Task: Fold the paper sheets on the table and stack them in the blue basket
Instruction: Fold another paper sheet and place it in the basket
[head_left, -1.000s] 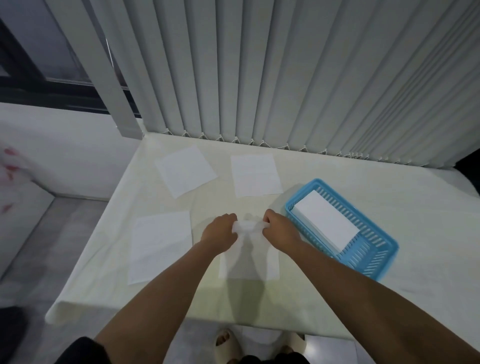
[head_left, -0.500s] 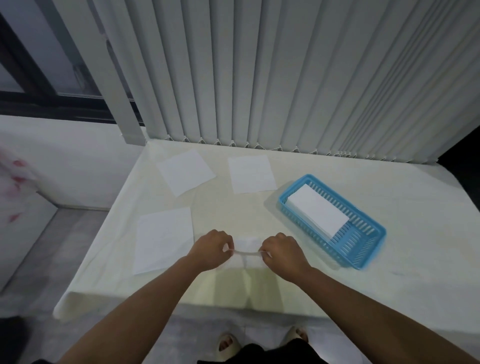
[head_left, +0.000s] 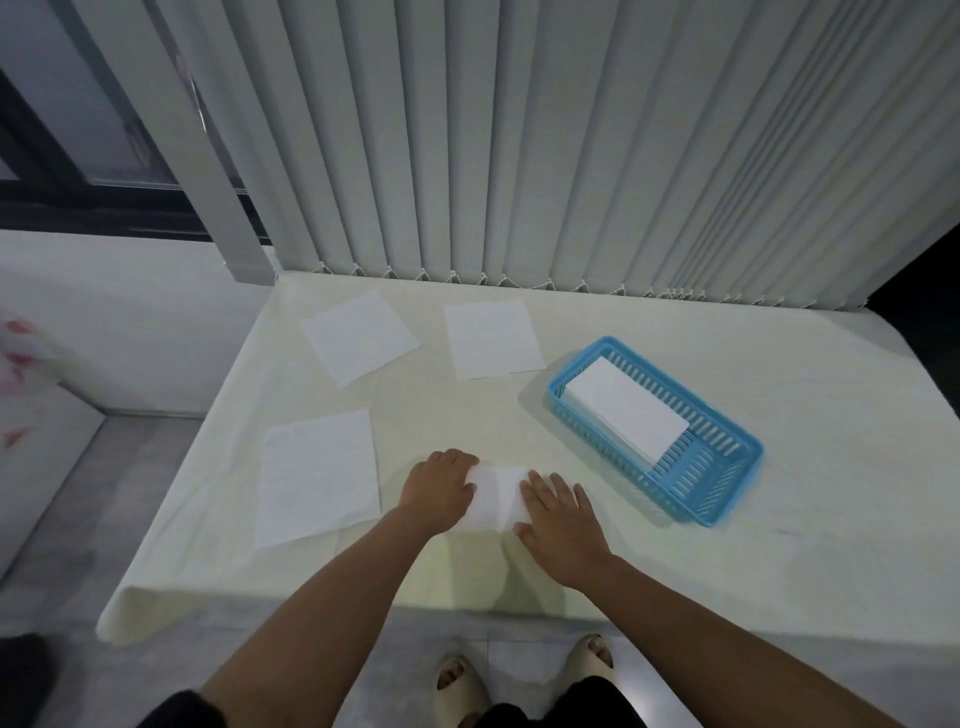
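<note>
Cream table (head_left: 727, 545), blinds (head_left: 571, 145), folded sheet (head_left: 496, 496)

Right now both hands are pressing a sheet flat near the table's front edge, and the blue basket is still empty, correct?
Not quite. In the head view the blue basket already holds a folded white stack. The rest stands: the left hand and right hand press a folded sheet flat near the table's front edge.

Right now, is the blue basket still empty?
No, a folded white paper already lies inside the basket, toward its far end.
</note>
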